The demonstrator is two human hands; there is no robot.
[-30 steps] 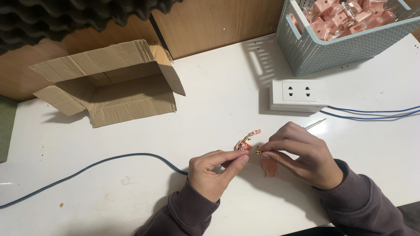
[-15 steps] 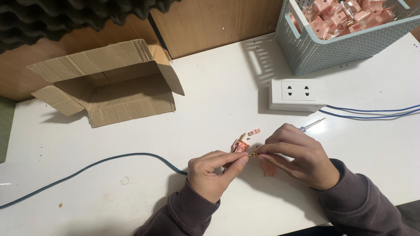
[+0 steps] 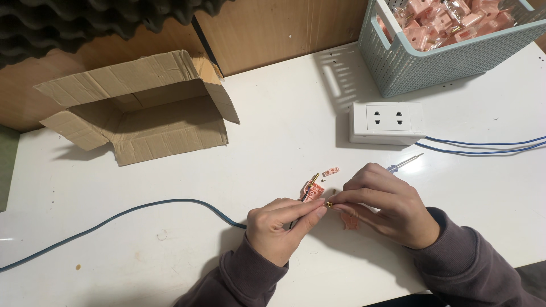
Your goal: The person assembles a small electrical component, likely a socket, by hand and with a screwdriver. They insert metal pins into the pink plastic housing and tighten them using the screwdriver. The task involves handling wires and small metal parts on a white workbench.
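My left hand pinches the end of a blue cable, where a small pink plug body with brass pins sticks up past the fingertips. My right hand meets it from the right, its thumb and forefinger shut on a tiny brass part held against the left fingertips. A small loose pink piece lies on the white table just beyond the hands. Another pink piece shows under my right palm. A thin screwdriver lies behind my right hand, partly hidden.
A white double socket box with blue leads sits beyond the hands. At the back right stands a pale blue basket full of pink plug parts. An open cardboard box lies at the back left, against a wooden wall.
The pink plug body has sunk a little closer to my left fingertips, and the small pink piece now lies apart from it. Both hands have barely shifted.
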